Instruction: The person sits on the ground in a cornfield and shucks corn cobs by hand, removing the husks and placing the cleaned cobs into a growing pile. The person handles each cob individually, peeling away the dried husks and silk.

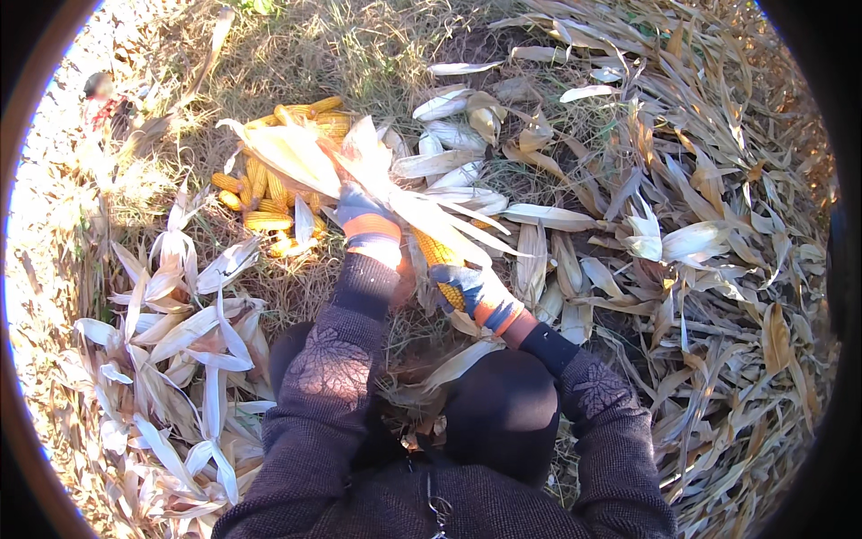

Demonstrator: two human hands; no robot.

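Dark knitted sweater (422, 494) with a zip pull fills the near edge, dark-trousered right knee (503, 404) just beyond it. Right hand (482, 295), in a blue glove with orange cuff, is wrapped round the lower part of a yellow ear of maize (435, 251), held slanting between the two hands. Left hand (360, 203), gloved alike, appears closed on pale husk leaves (409, 202); its fingertips are hidden. Strips fan from it across the ear's upper end, so whether they remain joined there cannot be told. Judgement: right grip should stay firm and low on the bare kernels; left should gather the leaves close to their base and pull away from the ear in one steady motion, since dry strips probably tear if taken by the tips. Right knee, close below the right forearm, limits downward room. Outward: one broad leaf from the left hand overhangs the pile of bare yellow cobs (256, 190), partly masking it. Discarded husks (202, 346) heap at left; more loose husks (453, 135) lie beyond the hands. Dry stalks and leaves (727, 332) crowd the right side, straw-coloured grass (359, 54) the far ground. Far upper left: blurred person (101, 112), partly in red, well apart.
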